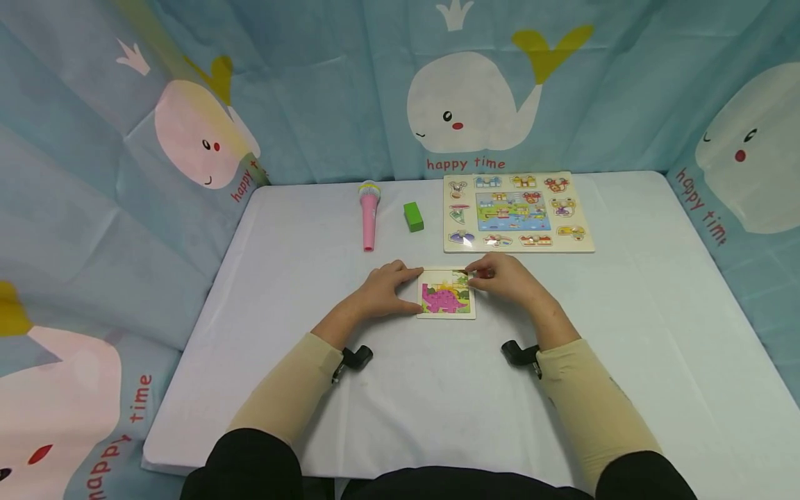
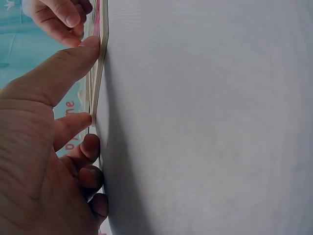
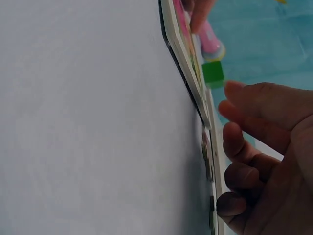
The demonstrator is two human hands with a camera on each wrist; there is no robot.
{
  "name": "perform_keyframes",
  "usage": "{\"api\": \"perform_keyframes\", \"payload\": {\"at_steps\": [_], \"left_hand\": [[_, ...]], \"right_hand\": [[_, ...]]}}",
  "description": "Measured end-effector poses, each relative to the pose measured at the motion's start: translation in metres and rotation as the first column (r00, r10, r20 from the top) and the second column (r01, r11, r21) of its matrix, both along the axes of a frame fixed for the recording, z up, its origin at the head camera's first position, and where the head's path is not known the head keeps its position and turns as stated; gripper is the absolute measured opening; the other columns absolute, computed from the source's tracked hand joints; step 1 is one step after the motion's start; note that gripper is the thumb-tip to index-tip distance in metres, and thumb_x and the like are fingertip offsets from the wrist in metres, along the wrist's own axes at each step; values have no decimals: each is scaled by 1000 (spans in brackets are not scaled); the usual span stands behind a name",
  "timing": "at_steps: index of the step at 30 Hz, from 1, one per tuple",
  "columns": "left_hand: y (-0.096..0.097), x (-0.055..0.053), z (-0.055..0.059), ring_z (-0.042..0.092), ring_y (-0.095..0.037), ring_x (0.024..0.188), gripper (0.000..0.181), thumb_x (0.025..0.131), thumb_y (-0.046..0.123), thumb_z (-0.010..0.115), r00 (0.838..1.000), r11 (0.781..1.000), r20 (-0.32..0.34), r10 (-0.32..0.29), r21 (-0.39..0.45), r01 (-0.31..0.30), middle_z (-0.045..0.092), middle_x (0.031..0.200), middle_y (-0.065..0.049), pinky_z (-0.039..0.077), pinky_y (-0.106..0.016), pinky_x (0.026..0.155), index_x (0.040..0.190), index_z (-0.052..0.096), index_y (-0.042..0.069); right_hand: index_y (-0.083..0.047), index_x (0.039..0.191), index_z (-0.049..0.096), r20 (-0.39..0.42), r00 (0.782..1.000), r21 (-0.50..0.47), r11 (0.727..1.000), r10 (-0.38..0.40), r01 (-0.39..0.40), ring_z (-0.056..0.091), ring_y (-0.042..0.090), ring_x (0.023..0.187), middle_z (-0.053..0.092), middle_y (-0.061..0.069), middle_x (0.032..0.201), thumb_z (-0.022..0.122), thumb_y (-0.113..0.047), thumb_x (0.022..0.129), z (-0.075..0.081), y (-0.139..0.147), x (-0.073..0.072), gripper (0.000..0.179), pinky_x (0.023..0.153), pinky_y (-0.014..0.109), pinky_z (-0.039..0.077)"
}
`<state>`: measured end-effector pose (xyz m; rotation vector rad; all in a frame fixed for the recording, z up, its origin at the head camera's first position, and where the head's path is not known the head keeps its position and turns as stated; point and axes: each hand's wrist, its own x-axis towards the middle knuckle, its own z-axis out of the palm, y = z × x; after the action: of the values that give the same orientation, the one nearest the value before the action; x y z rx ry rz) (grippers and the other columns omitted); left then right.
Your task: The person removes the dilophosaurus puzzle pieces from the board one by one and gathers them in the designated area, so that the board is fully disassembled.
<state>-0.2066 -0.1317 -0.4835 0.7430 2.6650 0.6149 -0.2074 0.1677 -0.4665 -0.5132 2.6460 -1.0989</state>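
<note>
A small framed jigsaw puzzle [image 1: 445, 300] with a purple dinosaur picture lies on the white table in the head view. My left hand [image 1: 386, 290] is at its left side, the index fingertip at the upper corner and the thumb on the lower border. Seen from the left wrist, the thumb [image 2: 68, 68] overlaps the frame's edge. By the upper right corner is my right hand [image 1: 503, 279], its thumb and index finger close together. From the right wrist, this hand [image 3: 266, 147] has loosely bent fingers with nothing visible between the tips.
Behind the puzzle stand a pink toy microphone [image 1: 369, 219] and a green block [image 1: 413, 217]. A larger wooden picture board [image 1: 581, 208] with several shaped pieces lies at the back right. Blue curtains [image 1: 337, 90] printed with whales border the white table [image 1: 300, 243].
</note>
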Motion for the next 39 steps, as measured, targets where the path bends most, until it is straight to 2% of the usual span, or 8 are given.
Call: {"api": "perform_keyframes", "payload": {"at_steps": [6,16,24,31,39], "left_hand": [[0,0,0,47,-15,105,85,83,51,83,1000,1000,-9,-5,2,5,52,115,1,37,-37,90,155,49,21],[1,0,0,46,-16,104,85,82,51,83,1000,1000,0,-1,5,1,51,114,1,37,-36,89,155,49,22],[1,0,5,47,-16,104,86,82,51,83,1000,1000,6,0,-4,0,52,114,0,38,-36,89,155,49,22],[1,0,3,47,-15,106,86,83,52,82,1000,1000,16,2,-5,-2,52,116,1,38,-36,91,156,48,23],[1,0,1,48,-16,106,86,82,51,83,1000,1000,2,1,-2,-1,53,117,1,38,-37,91,155,49,22]], "right_hand": [[-1,119,75,-8,1000,42,999,25,-24,50,22,80,58,5,83,77,-15,90,-1,-7,-3,31,71,37,40],[0,117,75,-36,997,148,988,61,-55,54,24,84,63,8,89,78,-10,88,6,-17,-4,31,77,41,44],[0,113,72,-13,999,119,992,35,-33,54,26,87,61,10,93,79,-10,87,1,-19,-9,28,81,43,44],[-1,107,71,-27,1000,121,993,17,-14,59,29,96,66,12,102,81,-9,83,2,-20,-10,27,91,47,45],[1,116,72,-35,999,156,988,16,-11,61,30,104,69,13,110,81,-9,85,5,-22,-8,33,96,48,46]]}}
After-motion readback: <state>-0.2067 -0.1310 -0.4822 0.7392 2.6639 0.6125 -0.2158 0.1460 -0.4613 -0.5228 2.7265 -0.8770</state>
